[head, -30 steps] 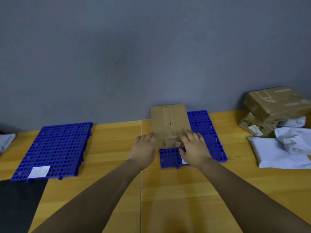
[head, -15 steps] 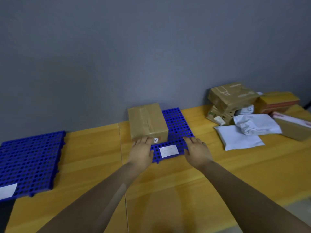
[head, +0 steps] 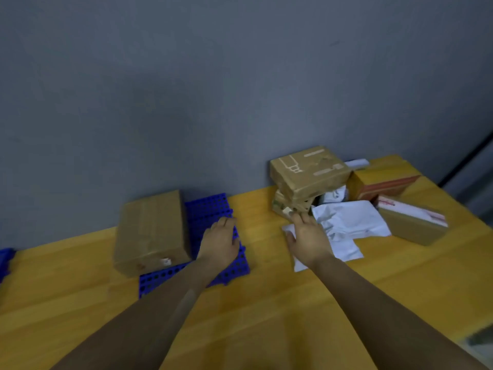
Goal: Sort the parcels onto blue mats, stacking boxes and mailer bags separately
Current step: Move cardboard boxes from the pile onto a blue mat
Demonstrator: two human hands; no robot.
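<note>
The frame is soft with motion blur, so labels and print on the parcels cannot be read; the blue mat [head: 210, 209] at lower centre is largely covered, its left part under a brown box [head: 152, 231] and its right part under the left hand [head: 220, 243] and forearm; a second blue mat [head: 5, 260] shows only as a sliver, cut off at the left edge of the frame.

Left hand: flat, fingers extended, palm down over the mat just right of the box; it grasps nothing; whether it presses on the mat or hovers cannot be told.
Right hand [head: 309, 240]: spread, reaching toward the unsorted pile at right of centre; fingertips at the lower corner of the tilted top box [head: 309, 172]; palm over a white mailer bag [head: 344, 245]; not closed on anything; actual contact cannot be told.

Count, boxes: five visible; one on the mat; four in the pile, namely the tilted top box, a smaller box [head: 282, 206] mostly hidden beneath it, an orange-sided box [head: 384, 180] behind, and a box with a white top [head: 412, 221] at far right.
Count, mailer bags: at least two white ones, the flat one and a crumpled one [head: 352, 217] overlapping it; a further white piece [head: 333, 194] under the top box is too obscured to identify.
All rests on a yellow wooden table [head: 266, 303] against a grey wall [head: 213, 89].
</note>
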